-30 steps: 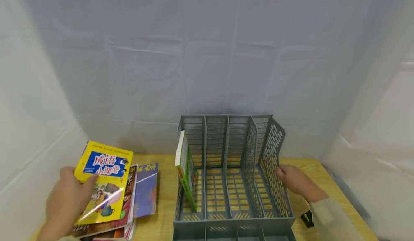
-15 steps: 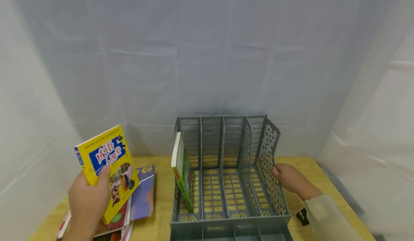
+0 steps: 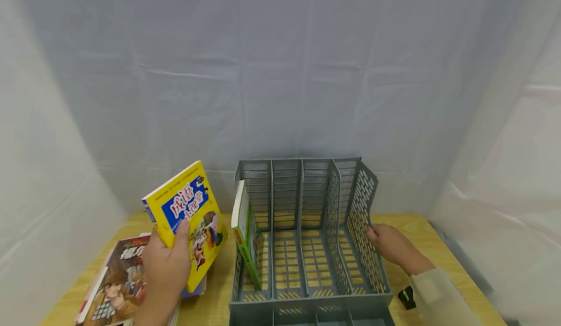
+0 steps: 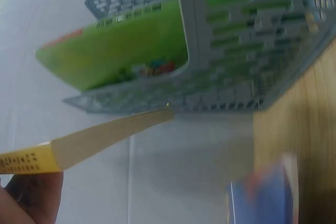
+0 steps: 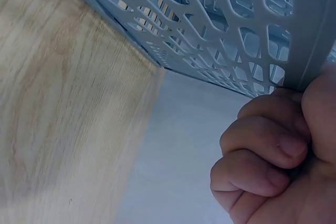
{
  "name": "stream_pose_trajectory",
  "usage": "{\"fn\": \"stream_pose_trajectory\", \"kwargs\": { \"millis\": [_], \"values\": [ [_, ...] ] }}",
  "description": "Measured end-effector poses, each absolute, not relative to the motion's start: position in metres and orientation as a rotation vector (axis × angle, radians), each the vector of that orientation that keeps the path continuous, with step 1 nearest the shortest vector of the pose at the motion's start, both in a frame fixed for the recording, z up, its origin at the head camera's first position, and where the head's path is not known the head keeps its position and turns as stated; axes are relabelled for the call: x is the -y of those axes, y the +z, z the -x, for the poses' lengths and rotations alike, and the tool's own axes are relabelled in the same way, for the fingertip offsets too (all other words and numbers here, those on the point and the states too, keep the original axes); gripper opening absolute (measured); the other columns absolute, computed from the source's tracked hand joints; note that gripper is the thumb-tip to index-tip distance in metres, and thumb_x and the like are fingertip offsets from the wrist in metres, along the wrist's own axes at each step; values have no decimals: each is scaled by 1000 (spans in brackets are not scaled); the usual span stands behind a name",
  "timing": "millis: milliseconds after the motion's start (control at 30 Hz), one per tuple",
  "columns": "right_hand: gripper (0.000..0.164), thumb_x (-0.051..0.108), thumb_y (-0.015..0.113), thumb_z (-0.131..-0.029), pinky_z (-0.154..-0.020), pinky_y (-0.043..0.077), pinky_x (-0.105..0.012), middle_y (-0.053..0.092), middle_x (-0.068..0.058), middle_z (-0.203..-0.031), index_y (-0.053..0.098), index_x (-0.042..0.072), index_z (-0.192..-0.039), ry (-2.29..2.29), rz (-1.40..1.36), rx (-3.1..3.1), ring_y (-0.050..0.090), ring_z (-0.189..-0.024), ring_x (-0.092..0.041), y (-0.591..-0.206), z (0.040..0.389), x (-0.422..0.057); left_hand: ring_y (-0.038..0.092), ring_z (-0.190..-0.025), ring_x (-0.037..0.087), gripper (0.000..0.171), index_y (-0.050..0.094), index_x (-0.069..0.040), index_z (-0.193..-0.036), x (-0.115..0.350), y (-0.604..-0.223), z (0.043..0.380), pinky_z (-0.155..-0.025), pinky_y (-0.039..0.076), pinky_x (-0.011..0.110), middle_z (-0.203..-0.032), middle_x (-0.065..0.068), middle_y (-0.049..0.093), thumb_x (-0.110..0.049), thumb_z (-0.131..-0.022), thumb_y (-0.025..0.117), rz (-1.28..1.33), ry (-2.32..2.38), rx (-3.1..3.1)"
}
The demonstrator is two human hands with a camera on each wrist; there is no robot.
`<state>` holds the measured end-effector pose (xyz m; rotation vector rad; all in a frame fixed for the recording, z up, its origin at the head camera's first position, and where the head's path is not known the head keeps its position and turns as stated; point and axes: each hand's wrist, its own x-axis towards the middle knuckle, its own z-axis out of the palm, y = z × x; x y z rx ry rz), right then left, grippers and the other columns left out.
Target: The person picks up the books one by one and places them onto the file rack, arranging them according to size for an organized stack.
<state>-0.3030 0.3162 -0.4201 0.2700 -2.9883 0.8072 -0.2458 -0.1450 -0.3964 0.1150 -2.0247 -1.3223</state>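
Observation:
In the head view my left hand [image 3: 168, 262] grips a yellow book [image 3: 193, 224] by its lower left side, thumb on the cover. The book is tilted and held above the table, left of a grey slotted file rack [image 3: 287, 262]. My right hand [image 3: 392, 245] pinches the edge of the rack's right side panel [image 5: 247, 19], its fingers curled in the right wrist view. A green book [image 3: 250, 238] stands leaning in the rack's leftmost compartment. In the left wrist view the yellow book's page edge [image 4: 110, 135] lies near the rack's outer wall, apart from it.
Below the left hand lies a pile of books, topped by a brown-red one [image 3: 120, 287]. A purple-blue book [image 4: 260, 198] lies partly hidden beside it. A small black object [image 3: 406, 298] is near the right sleeve. White sheeting [image 3: 280, 73] surrounds the wooden table [image 3: 412, 224].
My left hand has lifted the yellow book off the pile and carried it right toward the rack, turning it more upright. The right hand stays on the rack's side panel.

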Motion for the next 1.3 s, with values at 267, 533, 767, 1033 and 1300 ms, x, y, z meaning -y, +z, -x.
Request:
{"fn": "stream_pose_trajectory", "kwargs": {
  "millis": [267,533,767,1033,1300],
  "values": [
    [44,21,39,-112,-59,28,-32,33,1,-59,37,16,-69,839,-264,2972,25,-54,-15,-422,302,-315,71,-78,21,38,62,-1,-133,116,-396,245,-58,55,21,-114,15,75,-27,-106,60,29,-1302,1974],
    [44,19,37,-112,-58,28,-32,32,1,-59,37,16,-68,857,-236,2965,24,-54,-15,-423,301,-312,68,-75,21,37,61,1,-133,102,-394,244,-58,55,29,-112,17,75,-20,-103,65,135,-1198,1978],
    [43,19,39,-111,-59,29,-32,34,1,-59,39,16,-68,807,-209,2960,26,-54,-15,-419,298,-306,68,-80,19,38,59,-3,-136,96,-384,236,-60,56,27,-116,13,74,-20,-103,64,153,-1263,1950],
    [42,19,38,-111,-59,29,-32,34,0,-60,39,15,-68,780,-198,2957,26,-55,-15,-422,299,-307,69,-87,21,40,53,-6,-141,78,-387,235,-64,58,29,-122,13,72,-21,-105,61,199,-1380,1936],
    [42,19,38,-110,-60,28,-32,34,0,-60,38,16,-69,788,-173,2962,25,-55,-15,-422,299,-307,71,-92,21,45,46,-11,-147,65,-396,240,-69,60,33,-127,10,70,-29,-107,58,224,-1376,1988]
  ]
}}
